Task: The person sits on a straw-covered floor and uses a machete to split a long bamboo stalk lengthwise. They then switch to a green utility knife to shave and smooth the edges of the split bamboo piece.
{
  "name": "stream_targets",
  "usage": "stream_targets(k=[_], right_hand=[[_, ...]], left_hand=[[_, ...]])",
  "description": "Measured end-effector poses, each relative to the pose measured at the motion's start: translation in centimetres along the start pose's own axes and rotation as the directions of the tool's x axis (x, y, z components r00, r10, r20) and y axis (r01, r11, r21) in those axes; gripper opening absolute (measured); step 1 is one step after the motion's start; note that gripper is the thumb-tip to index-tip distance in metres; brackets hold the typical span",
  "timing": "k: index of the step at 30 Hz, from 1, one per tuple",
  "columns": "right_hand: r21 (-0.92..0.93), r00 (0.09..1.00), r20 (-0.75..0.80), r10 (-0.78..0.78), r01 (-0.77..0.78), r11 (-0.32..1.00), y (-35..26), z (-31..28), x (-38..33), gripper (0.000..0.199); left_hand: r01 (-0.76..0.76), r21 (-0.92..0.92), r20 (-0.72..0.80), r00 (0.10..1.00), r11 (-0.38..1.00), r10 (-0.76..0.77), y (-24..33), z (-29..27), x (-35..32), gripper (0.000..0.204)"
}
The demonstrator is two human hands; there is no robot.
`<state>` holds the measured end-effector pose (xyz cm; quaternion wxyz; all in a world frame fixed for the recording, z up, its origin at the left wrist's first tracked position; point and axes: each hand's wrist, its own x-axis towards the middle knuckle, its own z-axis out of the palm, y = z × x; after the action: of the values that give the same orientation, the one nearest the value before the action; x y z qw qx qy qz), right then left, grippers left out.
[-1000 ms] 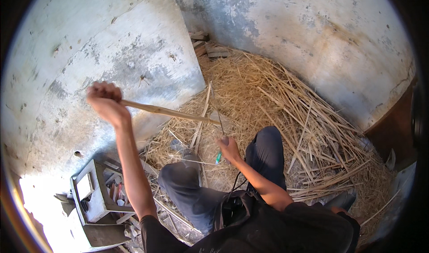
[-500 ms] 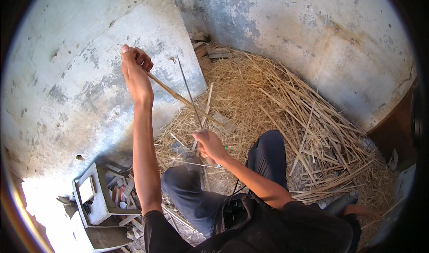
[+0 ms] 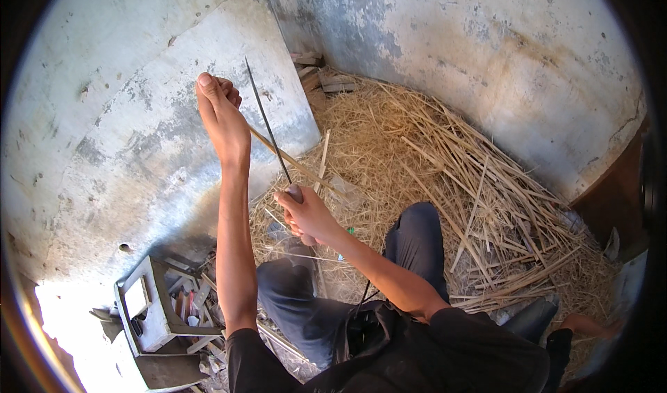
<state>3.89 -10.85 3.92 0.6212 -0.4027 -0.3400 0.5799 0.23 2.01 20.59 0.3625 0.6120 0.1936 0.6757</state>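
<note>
Raised in front of the pale wall, my left hand (image 3: 224,115) is closed round one end of a thin bamboo strip (image 3: 297,164). The strip slants down to the right, over the straw. My right hand (image 3: 306,214) grips the wooden handle of a long, thin-bladed knife (image 3: 267,123), lower and to the right of my left hand. Its dark blade points up and to the left and crosses in front of the strip; whether the two touch I cannot tell. The hidden end of the strip lies inside my left fist.
Shavings (image 3: 368,129) cover the floor ahead, and long split strips (image 3: 486,191) lie heaped at the right against the wall (image 3: 500,67). A broken wooden frame with clutter (image 3: 163,310) stands at lower left. Another person's arm (image 3: 587,325) shows at lower right.
My right hand and the knife have moved up and to the left along the strip. My left hand has shifted slightly right. The other person's arm has moved a little to the right.
</note>
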Motion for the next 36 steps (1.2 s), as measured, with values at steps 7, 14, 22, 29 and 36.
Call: stream_targets(k=[7, 14, 22, 29, 36], right_hand=[[-0.017, 0.998, 0.027, -0.053, 0.053, 0.998, -2.3, 0.8, 1.5, 0.031], [0.014, 1.000, -0.021, 0.022, -0.022, 1.000, -0.1, -0.1, 0.1, 0.027], [-0.051, 0.999, 0.044, 0.020, -0.017, 0.999, -0.9, -1.4, 2.0, 0.024], [-0.088, 1.000, 0.006, 0.013, -0.013, 0.996, -0.7, -1.1, 1.1, 0.025], [-0.152, 0.997, -0.042, 0.069, -0.074, 0.986, 1.2, -3.0, 1.3, 0.024]], left_hand=[[0.010, 0.054, 0.018, 1.000, 0.999, -0.011, 0.4, 0.2, -0.1, 0.052], [-0.027, 0.099, 0.026, 0.999, 0.995, 0.024, -0.4, -0.5, 0.2, 0.051], [-0.027, 0.108, 0.018, 1.000, 0.994, 0.026, -0.4, -0.5, 0.5, 0.050], [-0.051, 0.073, 0.031, 0.998, 0.996, 0.049, -0.5, -1.1, 0.4, 0.050], [-0.053, 0.104, 0.010, 0.999, 0.993, 0.052, -0.4, -0.7, 0.4, 0.050]])
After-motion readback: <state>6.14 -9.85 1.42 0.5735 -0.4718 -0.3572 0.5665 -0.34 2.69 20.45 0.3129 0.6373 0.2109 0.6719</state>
